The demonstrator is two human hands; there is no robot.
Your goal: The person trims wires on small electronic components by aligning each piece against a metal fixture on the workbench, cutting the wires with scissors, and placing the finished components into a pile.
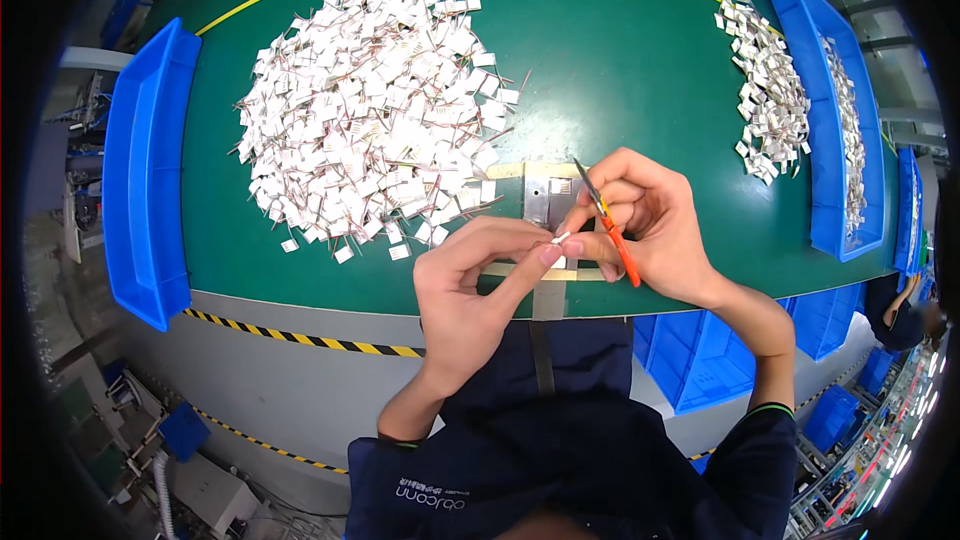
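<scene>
Just above the front of the green table, my left hand (465, 290) pinches a small white connector (561, 238) between thumb and fingertips. My right hand (665, 240) meets it from the other side, its thumb and fingertips at the same piece. Held across the right fingers is a slim pointed tool (613, 232) with an orange handle and a dark tip angled up and away; its exact kind is unclear. Beneath the hands lies a small metal plate (538, 205) with pale strips, partly hidden. A large pile of white connectors with dark wire leads (360, 110) spreads to the left.
A blue tray (150, 180) stands at the table's left edge. To the right, a smaller heap of white pieces (770, 100) lies beside a blue bin (800, 60) holding more pieces. Blue crates (695, 360) sit below the front edge. Another person (895, 310) appears far right.
</scene>
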